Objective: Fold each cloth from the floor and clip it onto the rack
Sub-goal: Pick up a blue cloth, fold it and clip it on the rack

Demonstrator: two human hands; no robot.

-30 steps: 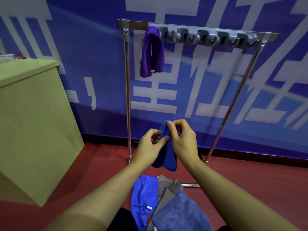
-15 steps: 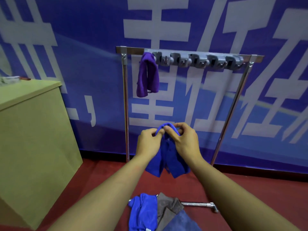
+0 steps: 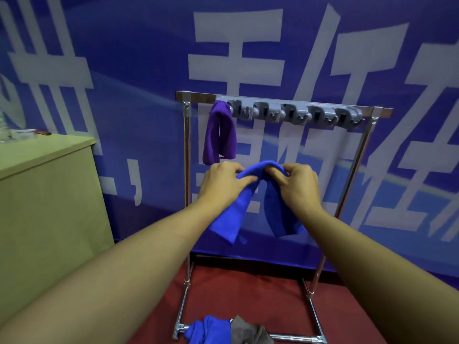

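I hold a blue cloth (image 3: 233,217) folded over, its two halves hanging down like an arch. My left hand (image 3: 223,184) pinches the left side of the fold and my right hand (image 3: 295,186) pinches the right side. The cloth is below and in front of the metal rack (image 3: 347,184). A grey strip of clips (image 3: 293,112) runs along the rack's top bar. A purple cloth (image 3: 219,134) hangs from the leftmost clip. On the red floor lie another blue cloth (image 3: 206,330) and a grey cloth (image 3: 248,331), beside the rack's base bar.
A light green cabinet (image 3: 49,194) stands to the left, with small items on top at its far edge. A blue banner with white characters (image 3: 248,45) covers the wall behind the rack. Red floor (image 3: 248,289) shows between the rack's legs.
Both hands have risen toward the rack's clips with the blue cloth and spread apart, opening the fold into an arch. The view has tilted upward, so less of the floor pile shows.
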